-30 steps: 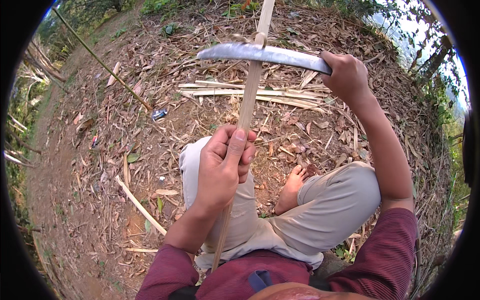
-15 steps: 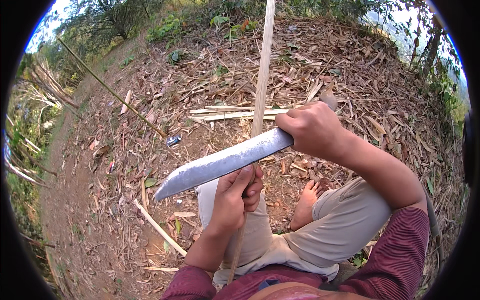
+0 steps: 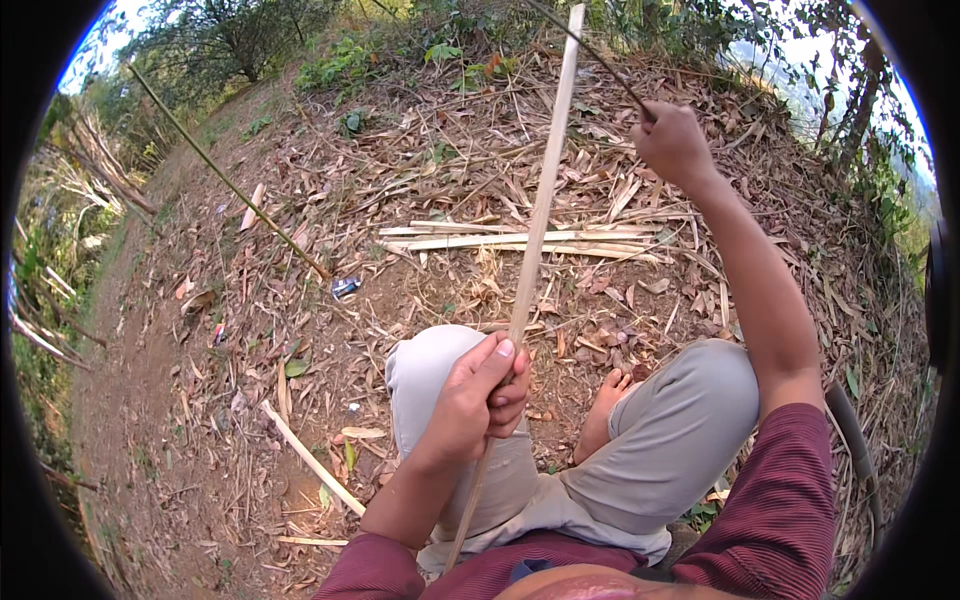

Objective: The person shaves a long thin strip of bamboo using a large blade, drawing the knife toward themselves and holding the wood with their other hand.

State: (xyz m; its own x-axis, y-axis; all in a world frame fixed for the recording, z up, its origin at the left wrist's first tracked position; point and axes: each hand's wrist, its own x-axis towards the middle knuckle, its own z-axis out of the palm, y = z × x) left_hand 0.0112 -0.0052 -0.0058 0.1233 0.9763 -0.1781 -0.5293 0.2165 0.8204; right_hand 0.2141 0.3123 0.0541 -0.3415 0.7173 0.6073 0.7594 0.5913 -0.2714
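Note:
My left hand (image 3: pixel 480 390) is closed around a long pale bamboo strip (image 3: pixel 545 190), which slants up and away from my lap. Its lower end passes between my legs toward my body. High at the far right, my right hand (image 3: pixel 675 145) grips the handle of a machete (image 3: pixel 608 72). The blade shows nearly edge-on as a thin dark line, reaching up and left across the view of the strip's far end. Most of the handle is hidden by my fingers.
Several split bamboo strips (image 3: pixel 530 240) lie on leaf-covered ground ahead. A green pole (image 3: pixel 225 180) slants at the left, near a small dark wrapper (image 3: pixel 345 287). Another pale strip (image 3: pixel 312 460) lies beside my left leg. My bare foot (image 3: pixel 600 415) rests near the middle.
My right hand has swung the machete up and away from just above my left hand, turning its blade edge-on. The strip's far end has tilted to the right; my left hand still holds it.

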